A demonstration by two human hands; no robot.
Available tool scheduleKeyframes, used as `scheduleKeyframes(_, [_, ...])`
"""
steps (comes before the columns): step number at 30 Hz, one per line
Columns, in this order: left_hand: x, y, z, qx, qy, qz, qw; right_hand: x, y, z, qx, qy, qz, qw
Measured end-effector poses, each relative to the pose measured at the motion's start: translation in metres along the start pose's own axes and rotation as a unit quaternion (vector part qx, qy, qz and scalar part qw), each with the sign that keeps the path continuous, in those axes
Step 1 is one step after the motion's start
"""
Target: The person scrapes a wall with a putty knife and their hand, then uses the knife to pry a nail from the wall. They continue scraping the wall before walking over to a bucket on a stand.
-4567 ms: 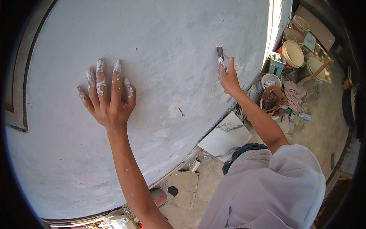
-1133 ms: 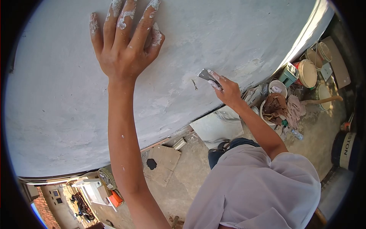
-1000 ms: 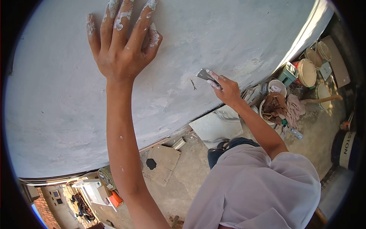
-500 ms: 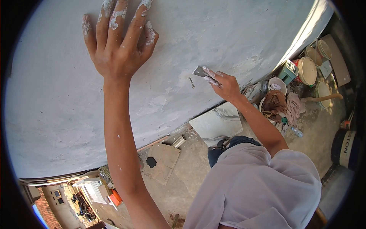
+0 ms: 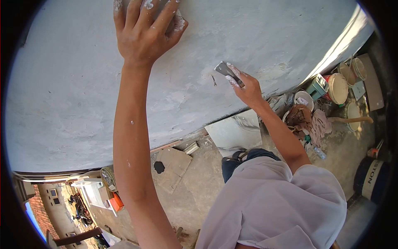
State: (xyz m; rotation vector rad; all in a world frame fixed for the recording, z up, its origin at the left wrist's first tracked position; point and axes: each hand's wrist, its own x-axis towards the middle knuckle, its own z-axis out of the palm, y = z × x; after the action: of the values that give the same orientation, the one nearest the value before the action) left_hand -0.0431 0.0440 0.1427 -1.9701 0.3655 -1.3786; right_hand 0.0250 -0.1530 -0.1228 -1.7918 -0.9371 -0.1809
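Grey wall (image 5: 62,103), upper frame, is pressed by the spread left hand (image 5: 145,33). The scraper (image 5: 224,67), gripped by the right hand (image 5: 248,89), has been moved beside a possible nail (image 5: 213,79).

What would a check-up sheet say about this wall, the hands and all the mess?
Surface: grey wall, patchy with pale smears; small dark mark beside the scraper.
Job's things: scraper, blade against the wall.
Clutter: buckets, rags, tile at the wall's foot, board on the floor.
Hands: left hand flat on the wall, white-smeared; right hand grips the scraper.
Cables: nothing seen.
Surroundings: dusty concrete floor, sunlit at right.
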Motion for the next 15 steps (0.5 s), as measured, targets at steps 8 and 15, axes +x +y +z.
scheduleKeyframes(8, [-0.011, 0.03, -0.022, -0.093, -0.121, -0.125, 0.98, -0.035, -0.004, -0.009, 0.1, -0.017, 0.089, 0.991])
scheduleKeyframes(15, [-0.151, 0.119, -0.086, -0.049, -0.286, -0.295, 0.911, -0.08, 0.109, -0.057, 0.192, -0.062, 0.337, 0.92])
